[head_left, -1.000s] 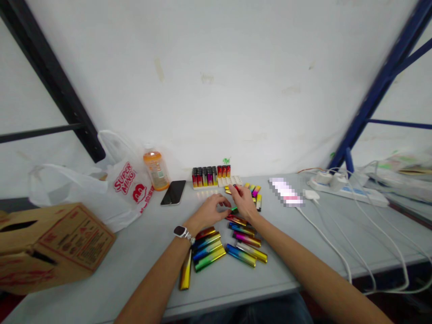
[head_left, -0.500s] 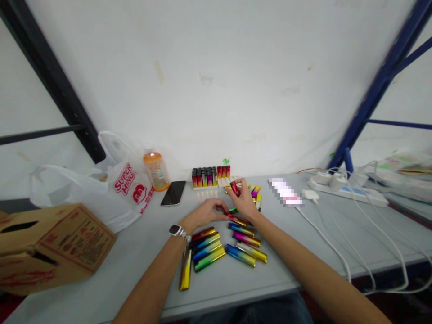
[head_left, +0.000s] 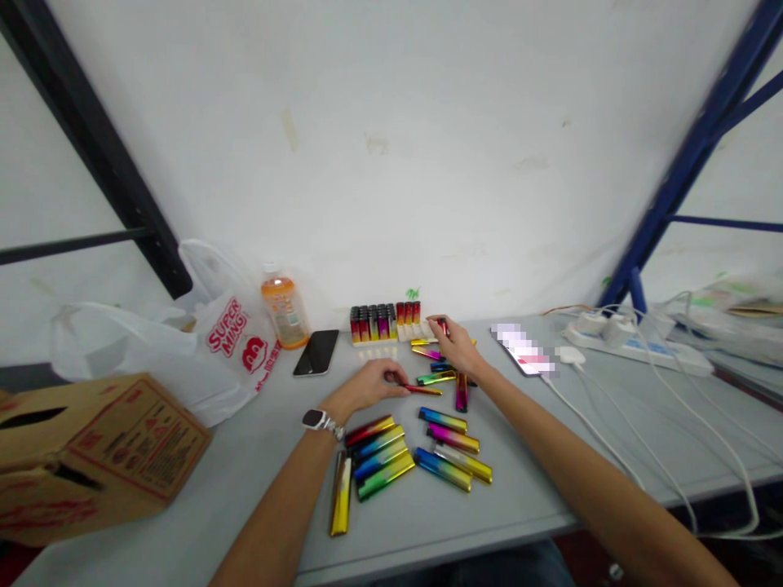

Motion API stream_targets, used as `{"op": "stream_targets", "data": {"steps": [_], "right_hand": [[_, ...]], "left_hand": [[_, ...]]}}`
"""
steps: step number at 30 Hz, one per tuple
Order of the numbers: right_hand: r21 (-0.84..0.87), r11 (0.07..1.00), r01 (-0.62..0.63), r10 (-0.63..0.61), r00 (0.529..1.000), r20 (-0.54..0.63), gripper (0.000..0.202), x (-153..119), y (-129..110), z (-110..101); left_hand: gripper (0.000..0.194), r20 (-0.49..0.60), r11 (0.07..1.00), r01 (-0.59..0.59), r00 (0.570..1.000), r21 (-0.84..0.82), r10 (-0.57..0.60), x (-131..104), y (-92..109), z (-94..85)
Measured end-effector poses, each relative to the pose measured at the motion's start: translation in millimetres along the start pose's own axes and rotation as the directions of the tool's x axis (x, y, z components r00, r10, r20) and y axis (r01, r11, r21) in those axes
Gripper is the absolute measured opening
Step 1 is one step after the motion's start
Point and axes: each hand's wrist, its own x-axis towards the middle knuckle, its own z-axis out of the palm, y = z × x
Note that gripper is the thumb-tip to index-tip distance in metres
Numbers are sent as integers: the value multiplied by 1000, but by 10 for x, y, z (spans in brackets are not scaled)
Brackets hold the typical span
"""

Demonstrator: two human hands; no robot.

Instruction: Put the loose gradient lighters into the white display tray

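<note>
My left hand (head_left: 374, 383) pinches a red-and-yellow lighter (head_left: 428, 391) by one end, low over the table. Farther back, the fingers of my right hand (head_left: 456, 342) are closed on a red lighter (head_left: 443, 326), partly hidden by them. Just left of that hand, a white tray (head_left: 416, 333) has a few red lighters (head_left: 408, 312) standing in its back row. Beside it stands a block of upright lighters (head_left: 373, 324) with black tops. Loose metallic lighters lie below and around my right hand, among them a green one (head_left: 435, 378) and a magenta one (head_left: 462, 393).
Nearer the front edge lie several lighters, including a green-yellow one (head_left: 385, 475) and a blue-yellow one (head_left: 444, 469). Left are a dark phone (head_left: 316, 353), an orange bottle (head_left: 285, 314), a plastic bag (head_left: 223, 359) and a carton (head_left: 103, 448). Right are a lit phone (head_left: 519, 349) and a power strip (head_left: 636, 346).
My right hand has moved to the right with its red lighter, beside the white tray. My left hand still holds its lighter, now lying more level. The view has shifted slightly.
</note>
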Motion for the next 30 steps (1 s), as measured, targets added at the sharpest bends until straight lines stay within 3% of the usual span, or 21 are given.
{"op": "stream_targets", "data": {"steps": [8,16,20,26,30], "right_hand": [[-29,998,-48,48,999,-15,41,347,192,-64],[229,950,-211,186,974,128,34,583,288,-10],[145,978,-147,132,985,112,29,713,408,-16],[-118,993,23,0,981,196,5,908,558,-21],[-208,970,125,-76,970,229,10,959,583,16]], "left_hand": [[30,-99,998,49,994,37,-45,4,-102,-81],[34,-126,999,37,992,32,-33,33,-138,-27],[33,-128,998,38,991,50,-31,30,-118,-29],[33,-133,998,44,990,52,-37,12,-87,-35],[32,-134,997,30,991,66,-21,16,-100,-34]]}}
